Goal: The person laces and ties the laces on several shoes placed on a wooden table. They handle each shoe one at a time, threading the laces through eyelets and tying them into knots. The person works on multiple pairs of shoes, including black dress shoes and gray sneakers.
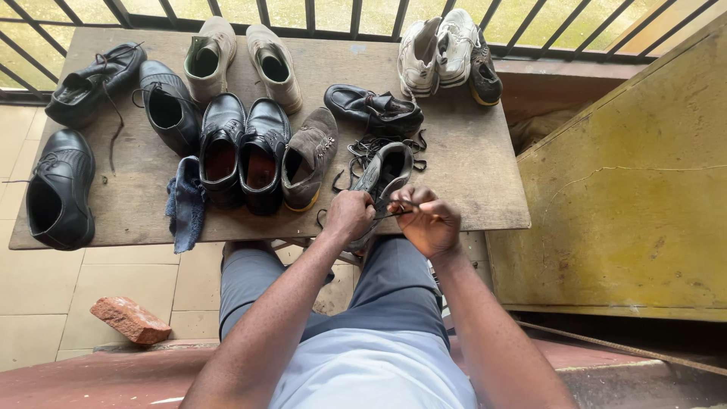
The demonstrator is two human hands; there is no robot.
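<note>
A grey shoe [386,170] lies at the near edge of a wooden board table [469,167], its opening facing me. My left hand [347,216] is closed on the shoe's near end. My right hand [430,221] pinches a dark shoelace [394,213] that stretches across to the left hand. A heap of loose dark laces [365,150] lies just behind the shoe.
Several shoes cover the board: black leather ones [242,148] in the middle and left, a tan pair [242,57] at the back, white sneakers [439,49] back right, a brown shoe [309,155]. A blue rag [185,204] hangs over the edge. A brick [130,320] lies on the floor; a yellow panel [636,189] stands right.
</note>
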